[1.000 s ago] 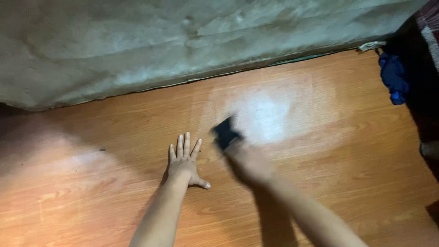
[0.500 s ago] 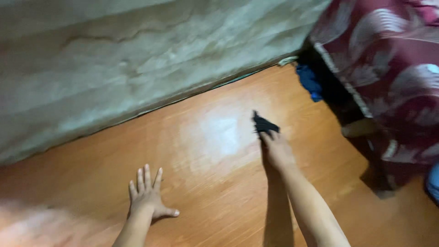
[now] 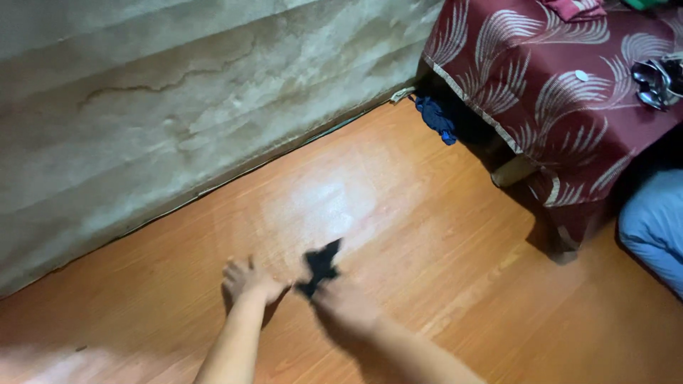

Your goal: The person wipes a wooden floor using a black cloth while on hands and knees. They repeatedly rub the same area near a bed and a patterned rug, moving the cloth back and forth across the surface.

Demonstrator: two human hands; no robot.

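Right hand (image 3: 345,302) closed on dark cloth (image 3: 320,267) against wooden floor (image 3: 441,242); left hand (image 3: 245,281) flat, fingers spread, at nine o'clock.

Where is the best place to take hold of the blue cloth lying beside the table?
Likely the bunched upper part of the blue cloth, pinched from the open floor side. The wall and the draped table close off its other sides.

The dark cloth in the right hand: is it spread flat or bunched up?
Bunched up. The cloth sticks out of the right hand as a crumpled wad with a pointed corner raised, on the floor.
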